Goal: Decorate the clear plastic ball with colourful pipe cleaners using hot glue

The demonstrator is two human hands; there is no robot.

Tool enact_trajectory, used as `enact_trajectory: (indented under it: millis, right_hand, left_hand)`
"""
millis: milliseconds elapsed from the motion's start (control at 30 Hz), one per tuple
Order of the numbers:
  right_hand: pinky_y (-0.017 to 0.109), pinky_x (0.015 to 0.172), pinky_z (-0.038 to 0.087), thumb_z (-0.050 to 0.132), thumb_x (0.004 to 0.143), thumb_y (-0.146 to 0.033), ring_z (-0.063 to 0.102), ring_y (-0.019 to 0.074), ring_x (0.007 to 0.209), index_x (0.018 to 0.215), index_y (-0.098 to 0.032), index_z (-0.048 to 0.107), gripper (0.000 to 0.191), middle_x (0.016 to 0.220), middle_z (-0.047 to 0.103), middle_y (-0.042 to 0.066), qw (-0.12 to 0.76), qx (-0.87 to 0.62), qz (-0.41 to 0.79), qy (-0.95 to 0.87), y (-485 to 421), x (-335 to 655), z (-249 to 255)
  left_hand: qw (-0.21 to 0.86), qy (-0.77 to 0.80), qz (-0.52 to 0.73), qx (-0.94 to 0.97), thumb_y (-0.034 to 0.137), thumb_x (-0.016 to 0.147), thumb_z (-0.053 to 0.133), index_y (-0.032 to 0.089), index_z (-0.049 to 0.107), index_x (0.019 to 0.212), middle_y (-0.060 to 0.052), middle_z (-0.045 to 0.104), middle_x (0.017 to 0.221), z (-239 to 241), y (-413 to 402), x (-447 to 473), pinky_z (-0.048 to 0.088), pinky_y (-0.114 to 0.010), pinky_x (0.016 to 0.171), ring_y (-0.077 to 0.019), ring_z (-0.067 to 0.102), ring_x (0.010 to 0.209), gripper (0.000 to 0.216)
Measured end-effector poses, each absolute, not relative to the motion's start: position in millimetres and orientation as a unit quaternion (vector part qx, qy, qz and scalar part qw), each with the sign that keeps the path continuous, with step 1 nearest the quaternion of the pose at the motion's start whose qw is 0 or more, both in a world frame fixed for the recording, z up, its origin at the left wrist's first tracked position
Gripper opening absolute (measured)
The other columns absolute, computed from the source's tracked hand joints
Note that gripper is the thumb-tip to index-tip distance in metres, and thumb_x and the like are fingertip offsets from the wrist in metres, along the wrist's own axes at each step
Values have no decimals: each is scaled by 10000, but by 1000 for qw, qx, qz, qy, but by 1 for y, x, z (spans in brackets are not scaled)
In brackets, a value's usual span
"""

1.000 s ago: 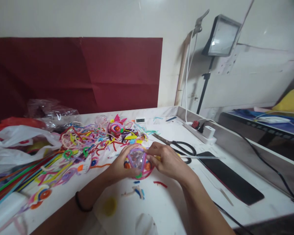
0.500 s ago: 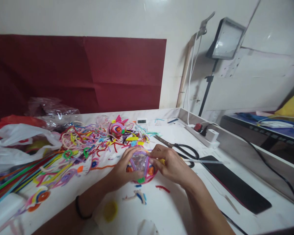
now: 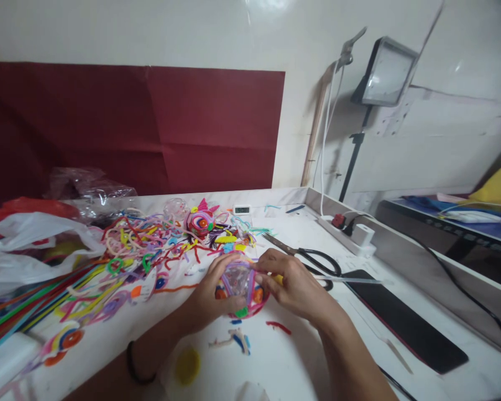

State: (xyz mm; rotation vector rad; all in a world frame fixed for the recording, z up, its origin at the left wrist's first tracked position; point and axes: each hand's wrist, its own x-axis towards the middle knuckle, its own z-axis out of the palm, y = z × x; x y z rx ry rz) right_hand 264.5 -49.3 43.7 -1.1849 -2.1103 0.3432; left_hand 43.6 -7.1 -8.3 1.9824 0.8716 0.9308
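A clear plastic ball (image 3: 237, 279) trimmed with purple, pink and orange pipe cleaners, with a green piece at its lower front, sits between my hands, low over the table. My left hand (image 3: 217, 289) wraps round its left side, the thumb along the front. At the upper right rim, the thumb and fingers of my right hand (image 3: 286, 278) pinch together at a purple pipe cleaner (image 3: 252, 278) running down the ball. Something yellow (image 3: 278, 279) shows beneath the right fingers; its kind is unclear. Blue and cream pipe-cleaner scraps (image 3: 239, 338) and a red one (image 3: 279, 327) lie in front.
Black-handled scissors (image 3: 300, 256), a translucent stick (image 3: 354, 279) and a black phone-like slab (image 3: 404, 320) lie to the right. A power strip (image 3: 346, 236) stands behind them. Left are a pipe-cleaner heap (image 3: 137, 234), a finished-looking fish ball (image 3: 200, 221) and a white plastic bag (image 3: 29, 245).
The view has shifted slightly, so the scene sits a little lower. My right fingers have moved very little at the ball's rim; both hands keep their hold.
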Motion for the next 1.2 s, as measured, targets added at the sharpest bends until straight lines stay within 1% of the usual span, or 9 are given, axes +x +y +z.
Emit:
enact_trajectory:
  millis: [167, 367, 500, 667, 800, 933, 1033, 1100, 1200]
  right_hand:
    - [308, 772, 476, 582, 906, -145, 629, 176, 837, 930, -182, 733, 158, 967, 657, 58, 347, -450, 127, -813, -49, 264, 44]
    - [316, 795, 482, 573, 922, -154, 641, 186, 868, 975, -189, 732, 171, 986, 674, 59, 352, -446, 123, -814, -50, 265, 43]
    - [331, 831, 490, 581, 925, -173, 663, 202, 925, 980, -188, 744, 173, 1065, 700, 78, 362, -442, 129, -811, -48, 265, 40]
    - [329, 835, 506, 579, 923, -184, 692, 218, 959, 1038, -186, 745, 202, 1046, 763, 74, 377, -458, 158, -789, -44, 263, 38]
    - [322, 823, 514, 571, 911, -191, 706, 208, 939, 1040, -203, 755, 225, 1061, 774, 60, 402, -457, 185, -772, -40, 262, 35]
    - [336, 787, 513, 606, 883, -287, 692, 241, 935, 1017, -195, 775, 234, 1058, 770, 93, 437, -447, 250, -740, -33, 262, 30]
    - [328, 737, 505, 628, 860, -367, 667, 260, 932, 1013, -166, 780, 294, 1068, 760, 114, 457, -434, 313, -710, -28, 262, 26]
    - [313, 709, 496, 623, 859, -412, 655, 245, 883, 981, -159, 785, 324, 1004, 765, 95, 459, -426, 340, -702, -25, 261, 22]
    - [287, 633, 461, 626, 845, -474, 607, 191, 707, 866, -143, 789, 370, 776, 734, 51, 452, -419, 375, -693, -21, 260, 16]
  left_hand:
    - [387, 343, 360, 777, 533, 733, 742, 229, 444, 1415, -121, 415, 1489, -7, -8, 44, 267, -510, 1181, -378, 335, 1398, 804]
    - [372, 341, 365, 782, 517, 746, 736, 274, 479, 1396, -95, 442, 1474, -7, -6, 43, 285, -479, 1177, -371, 356, 1389, 740]
    - [372, 343, 369, 780, 530, 731, 740, 237, 496, 1383, -112, 461, 1458, -6, -6, 44, 289, -482, 1171, -374, 379, 1373, 755]
    - [396, 371, 373, 752, 502, 704, 756, 196, 498, 1378, -134, 481, 1450, 0, -6, 48, 322, -475, 1149, -380, 425, 1341, 784]
    - [446, 385, 377, 715, 493, 657, 785, 177, 487, 1386, -139, 522, 1428, 6, -6, 50, 408, -455, 1086, -379, 501, 1279, 848]
    - [521, 375, 378, 667, 485, 665, 803, 184, 485, 1381, -118, 606, 1343, 17, -12, 51, 497, -382, 977, -351, 569, 1215, 839]
    - [538, 386, 382, 645, 493, 646, 825, 187, 480, 1388, -117, 637, 1301, 26, -16, 50, 516, -361, 927, -351, 592, 1190, 873]
    - [540, 403, 384, 632, 495, 633, 837, 183, 455, 1413, -132, 637, 1297, 28, -17, 48, 524, -368, 906, -358, 598, 1184, 923]
    - [536, 426, 384, 619, 502, 648, 833, 193, 449, 1425, -139, 621, 1318, 29, -17, 47, 531, -371, 889, -354, 598, 1185, 920]
